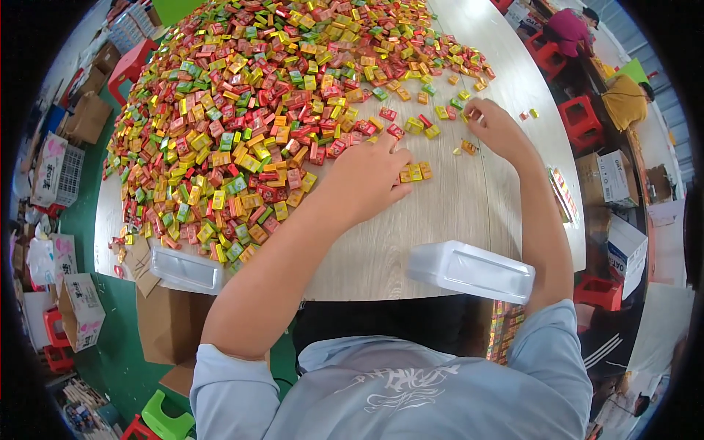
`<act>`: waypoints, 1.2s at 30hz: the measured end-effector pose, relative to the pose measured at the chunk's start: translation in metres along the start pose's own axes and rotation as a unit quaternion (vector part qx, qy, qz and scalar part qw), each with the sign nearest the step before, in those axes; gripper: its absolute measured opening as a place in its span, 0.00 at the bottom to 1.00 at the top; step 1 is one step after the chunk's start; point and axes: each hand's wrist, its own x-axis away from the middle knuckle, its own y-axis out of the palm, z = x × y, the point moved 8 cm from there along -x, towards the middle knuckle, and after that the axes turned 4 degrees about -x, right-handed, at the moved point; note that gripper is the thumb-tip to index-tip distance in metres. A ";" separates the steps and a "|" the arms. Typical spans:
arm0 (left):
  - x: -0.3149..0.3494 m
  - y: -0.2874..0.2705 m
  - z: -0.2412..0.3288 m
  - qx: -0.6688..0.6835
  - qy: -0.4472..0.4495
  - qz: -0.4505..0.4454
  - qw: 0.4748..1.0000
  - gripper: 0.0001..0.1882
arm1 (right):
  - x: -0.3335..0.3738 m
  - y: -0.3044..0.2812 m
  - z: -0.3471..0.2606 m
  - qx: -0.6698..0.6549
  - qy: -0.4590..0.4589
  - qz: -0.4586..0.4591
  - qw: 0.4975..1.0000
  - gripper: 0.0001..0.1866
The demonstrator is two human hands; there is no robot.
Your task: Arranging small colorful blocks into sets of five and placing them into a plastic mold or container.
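My left hand point(370, 176) rests on the table beside the heap of small wrapped packs point(242, 117), colored red, yellow, orange and green. Its thumb and fingers close around the near end of a short row of yellow-orange packs point(416, 172). A red pack point(396, 131) lies at its upper fingertips. To the right, my right hand point(499, 130) has its fingers bent and parted over the table, close to a green pack point(457, 103). An orange pack point(469, 147) sits just below that hand. Nothing shows clearly between its fingers.
White plastic trays point(473, 270) stand at the near table edge, with another clear tray point(187, 270) at the left. Cardboard boxes point(169, 323) are below. Red stools point(581, 121) and other people point(568, 33) are off to the right.
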 end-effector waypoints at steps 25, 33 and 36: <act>0.003 -0.007 -0.006 0.054 0.034 0.014 0.998 0.21 | -0.035 0.016 -0.001 0.121 0.040 0.065 0.990 0.16; 0.003 -0.008 -0.008 0.080 0.020 -0.018 0.996 0.21 | -0.032 0.015 0.003 0.076 0.007 0.061 0.995 0.20; 0.003 -0.006 -0.010 0.088 0.019 -0.013 0.996 0.20 | -0.030 0.011 0.002 0.059 0.016 0.066 0.996 0.24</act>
